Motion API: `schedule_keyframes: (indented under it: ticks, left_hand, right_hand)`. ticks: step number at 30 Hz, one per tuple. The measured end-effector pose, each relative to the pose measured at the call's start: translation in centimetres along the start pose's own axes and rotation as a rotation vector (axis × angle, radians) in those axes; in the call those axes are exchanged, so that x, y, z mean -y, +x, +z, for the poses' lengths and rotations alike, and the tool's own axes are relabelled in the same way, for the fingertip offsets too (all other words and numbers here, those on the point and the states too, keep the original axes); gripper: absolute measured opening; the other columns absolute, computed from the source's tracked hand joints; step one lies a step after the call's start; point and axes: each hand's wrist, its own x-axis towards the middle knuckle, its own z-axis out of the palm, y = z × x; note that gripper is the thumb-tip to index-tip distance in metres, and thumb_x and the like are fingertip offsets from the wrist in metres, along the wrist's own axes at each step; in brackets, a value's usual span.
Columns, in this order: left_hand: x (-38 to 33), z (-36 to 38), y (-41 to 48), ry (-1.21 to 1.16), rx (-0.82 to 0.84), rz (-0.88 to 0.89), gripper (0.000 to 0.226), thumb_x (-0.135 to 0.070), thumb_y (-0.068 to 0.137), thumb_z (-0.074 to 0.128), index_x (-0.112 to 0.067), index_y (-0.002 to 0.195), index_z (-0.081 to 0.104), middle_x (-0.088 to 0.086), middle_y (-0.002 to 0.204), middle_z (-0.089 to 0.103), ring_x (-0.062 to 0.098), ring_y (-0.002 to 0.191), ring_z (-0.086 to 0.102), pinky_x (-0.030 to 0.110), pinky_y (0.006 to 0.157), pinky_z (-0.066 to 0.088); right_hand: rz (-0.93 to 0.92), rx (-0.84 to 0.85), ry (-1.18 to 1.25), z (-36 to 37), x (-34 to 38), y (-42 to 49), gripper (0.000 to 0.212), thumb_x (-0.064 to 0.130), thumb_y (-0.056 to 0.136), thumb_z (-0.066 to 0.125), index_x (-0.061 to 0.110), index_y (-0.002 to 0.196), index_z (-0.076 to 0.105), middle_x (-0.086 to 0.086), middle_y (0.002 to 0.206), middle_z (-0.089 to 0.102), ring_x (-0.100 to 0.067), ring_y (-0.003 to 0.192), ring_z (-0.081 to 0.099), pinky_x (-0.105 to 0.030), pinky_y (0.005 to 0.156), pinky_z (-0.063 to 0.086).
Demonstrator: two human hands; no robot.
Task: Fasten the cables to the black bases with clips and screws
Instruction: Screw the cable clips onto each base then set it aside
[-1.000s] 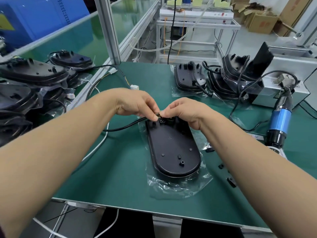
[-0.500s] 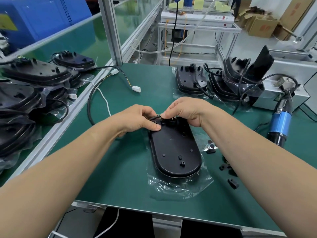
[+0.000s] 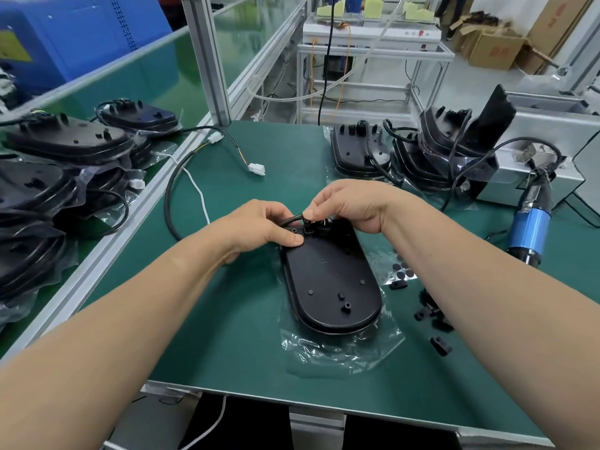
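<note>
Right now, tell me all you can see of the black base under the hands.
The black base is a long oval plate, matte plastic as it looks, with small studs and holes on top. It lies flat on a clear bag on the green table. The left hand presses its far edge and holds the black cable; the right hand pinches that cable there.

The left hand (image 3: 259, 224) grips the black cable (image 3: 291, 220), its thumb pressing the black base (image 3: 331, 280) beneath both hands. The right hand (image 3: 354, 203) pinches the cable just beside the left. Black clips (image 3: 433, 315) lie to its right.
</note>
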Motion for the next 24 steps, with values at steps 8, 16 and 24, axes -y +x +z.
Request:
schedule_keyframes:
  ticks: [8, 16, 24]
  left_hand:
    - [-0.2, -0.1, -0.2, 0.027, 0.004, -0.002, 0.018, -0.014, 0.072, 0.082, -0.012, 0.086, 0.071, 0.001, 0.08, 0.067, 0.014, 0.075, 0.056, 0.027, 0.074, 0.04]
    - [0.0, -0.1, -0.5, -0.026, -0.005, 0.017, 0.019, -0.011, 0.072, 0.082, -0.01, 0.09, 0.074, 0.018, 0.099, 0.072, 0.018, 0.082, 0.061, 0.035, 0.089, 0.045]
    - [0.1, -0.3, -0.2, -0.051, 0.016, 0.041, 0.031, -0.024, 0.059, 0.084, -0.014, 0.087, 0.075, 0.015, 0.099, 0.073, 0.019, 0.083, 0.063, 0.045, 0.098, 0.047]
  right_hand:
    - [0.026, -0.021, 0.042, 0.0, -0.1, 0.5, 0.021, 0.001, 0.084, 0.073, 0.011, 0.068, 0.064, 0.002, 0.061, 0.061, -0.012, 0.068, 0.053, -0.025, 0.067, 0.041]
    - [0.232, 0.09, 0.001, -0.5, 0.9, 1.4, 0.035, 0.006, 0.089, 0.064, 0.015, 0.057, 0.053, 0.0, 0.056, 0.046, -0.014, 0.062, 0.037, -0.027, 0.07, 0.032]
    - [0.263, 0.141, 0.014, -1.2, 0.8, 2.2, 0.026, 0.006, 0.089, 0.062, 0.013, 0.066, 0.053, -0.001, 0.061, 0.043, -0.014, 0.062, 0.035, -0.026, 0.074, 0.031]
